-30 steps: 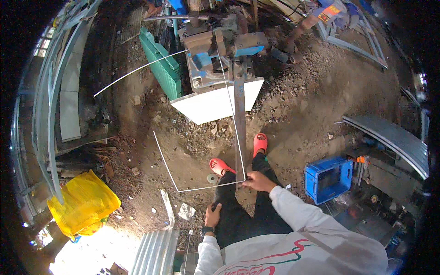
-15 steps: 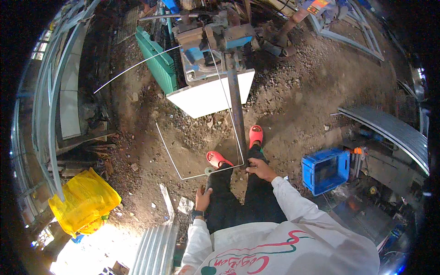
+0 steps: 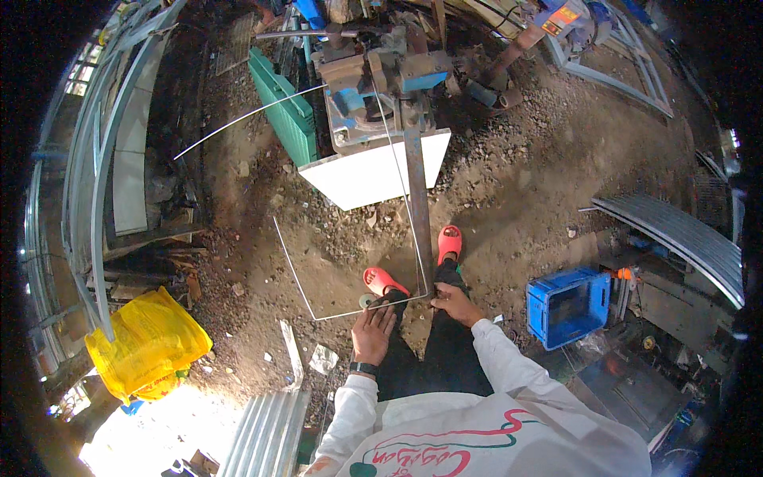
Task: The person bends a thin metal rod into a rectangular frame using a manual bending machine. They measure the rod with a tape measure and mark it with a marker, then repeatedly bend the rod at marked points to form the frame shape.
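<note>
A thin pale metal rod (image 3: 404,187) runs from a bench vise (image 3: 381,83) toward me and bends sharply into an open-cornered frame. Beside it, a long rusty steel bar (image 3: 418,203) reaches from the vise to my legs. My right hand (image 3: 455,305) is closed at the bar's near end, close to the rod's corner; its palm side is hidden. Along the rod's near stretch, my left hand (image 3: 372,334) lies with its fingers stretched out. A small pale round piece (image 3: 366,301) shows just past those fingertips; what it belongs to is hidden.
A white panel (image 3: 381,171) and a green plastic piece (image 3: 282,107) stand by the vise. A blue crate (image 3: 566,308) lies right, a yellow bag (image 3: 151,342) left. Corrugated sheet (image 3: 266,433) is near my left arm. Another rod (image 3: 230,123) projects left from the vise.
My left hand has moved up and right toward the rod, its curled fingers now straightened. My right hand stays at the bar's end. The whole view has shifted slightly.
</note>
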Demonstrator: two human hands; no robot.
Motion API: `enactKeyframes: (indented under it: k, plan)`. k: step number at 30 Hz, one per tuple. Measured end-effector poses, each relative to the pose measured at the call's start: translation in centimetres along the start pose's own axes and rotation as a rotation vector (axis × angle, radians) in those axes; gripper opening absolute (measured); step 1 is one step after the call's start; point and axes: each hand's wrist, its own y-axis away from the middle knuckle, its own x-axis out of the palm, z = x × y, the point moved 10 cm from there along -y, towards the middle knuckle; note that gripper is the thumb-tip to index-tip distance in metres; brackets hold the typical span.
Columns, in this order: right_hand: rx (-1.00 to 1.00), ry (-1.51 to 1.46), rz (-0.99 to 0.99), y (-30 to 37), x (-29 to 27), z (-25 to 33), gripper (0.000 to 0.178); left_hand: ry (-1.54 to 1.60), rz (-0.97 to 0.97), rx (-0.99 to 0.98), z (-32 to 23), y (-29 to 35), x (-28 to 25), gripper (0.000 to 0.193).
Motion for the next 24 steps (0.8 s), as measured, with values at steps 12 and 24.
enactKeyframes:
  k: [12,24]
  plan:
    - [0.082,0.162,-0.039,0.0,3.2,3.2,0.015,-0.037,-0.066,0.028,-1.1,0.5,0.2,0.049]
    - [0.077,-0.075,0.029,-2.5,8.5,1.9,0.018,-0.041,-0.157,0.109,-5.6,0.4,-2.2,0.039]
